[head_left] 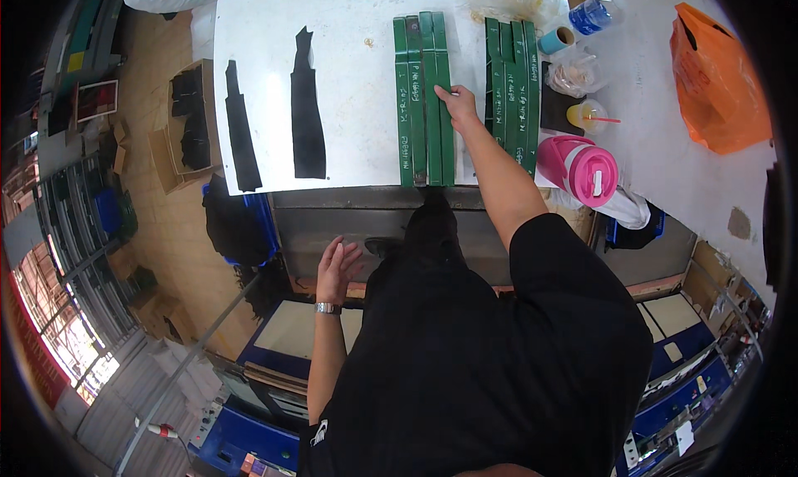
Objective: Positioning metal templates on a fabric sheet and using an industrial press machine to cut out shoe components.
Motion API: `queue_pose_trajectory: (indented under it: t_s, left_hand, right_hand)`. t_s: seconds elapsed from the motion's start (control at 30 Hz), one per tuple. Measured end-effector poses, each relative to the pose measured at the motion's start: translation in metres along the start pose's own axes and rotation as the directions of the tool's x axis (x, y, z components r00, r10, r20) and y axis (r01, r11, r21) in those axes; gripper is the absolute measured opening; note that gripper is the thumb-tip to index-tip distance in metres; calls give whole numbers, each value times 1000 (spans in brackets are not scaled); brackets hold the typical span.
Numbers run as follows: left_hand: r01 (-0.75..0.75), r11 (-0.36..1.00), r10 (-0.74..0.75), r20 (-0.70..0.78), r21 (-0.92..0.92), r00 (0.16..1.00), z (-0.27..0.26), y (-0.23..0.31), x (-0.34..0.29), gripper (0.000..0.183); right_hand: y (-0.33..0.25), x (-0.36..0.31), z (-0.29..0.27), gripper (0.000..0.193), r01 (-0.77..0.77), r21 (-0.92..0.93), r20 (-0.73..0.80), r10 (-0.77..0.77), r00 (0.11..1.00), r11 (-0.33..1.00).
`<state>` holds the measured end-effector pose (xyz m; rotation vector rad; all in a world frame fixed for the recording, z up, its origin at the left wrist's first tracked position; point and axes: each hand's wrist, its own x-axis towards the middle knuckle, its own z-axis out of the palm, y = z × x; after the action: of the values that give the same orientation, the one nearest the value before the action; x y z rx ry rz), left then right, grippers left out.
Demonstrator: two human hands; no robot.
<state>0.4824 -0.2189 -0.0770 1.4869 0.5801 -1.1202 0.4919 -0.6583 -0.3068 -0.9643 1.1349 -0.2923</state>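
Observation:
On the white table (357, 157) lie two groups of long green bars with pale handwriting. My right hand (460, 109) reaches forward to the left group of green bars (413, 119), and its fingers close on the outer bar at that group's right edge. Under and beside my right forearm lies the right group of green bars (507, 61). My left hand (337, 269), with a metal watch at its wrist, hangs in front of the table with fingers apart and nothing in it. A wide black fabric strip (308, 119) and a narrower black fabric strip (242, 140) lie to the left.
Right of the bars stand a pink tumbler (573, 165), a plastic cup with a yellow drink (586, 115), a blue roll (555, 40) and a plastic bottle (592, 15). An orange bag (715, 86) lies farther right. A cardboard box (174, 157) holds black pieces at the left.

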Motion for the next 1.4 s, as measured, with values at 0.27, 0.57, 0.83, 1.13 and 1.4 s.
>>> queue_pose_trajectory:
  t_s: [0.27, 0.57, 0.83, 1.13, 1.4]
  left_hand:
    - [12, 1000, -12, 5, -28, 1000, 8, -17, 1, 55]
    - [69, 946, -2, -208, 318, 978, -32, -4, 77, 56]
    - [-181, 840, 302, -164, 512, 939, -78, 14, 89, 49]
    - [-81, 744, 275, -194, 663, 942, -106, -89, 9, 52]
    - [160, 938, -5, -452, 306, 892, -132, -207, -59, 49]
  right_hand:
    - [4, 8, 15, 32, 62, -50, 12, -61, 998, 997]
    - [-66, -17, -35, 43, 383, -828, 270, -307, 913, 410]
    - [-120, -43, -37, 55, 716, -408, 460, 551, 697, -566]
    - [-119, -1, -29, 93, 743, -114, 77, 740, 668, -659]
    - [-99, 37, -48, 65, 805, 116, -70, 804, 590, -581]
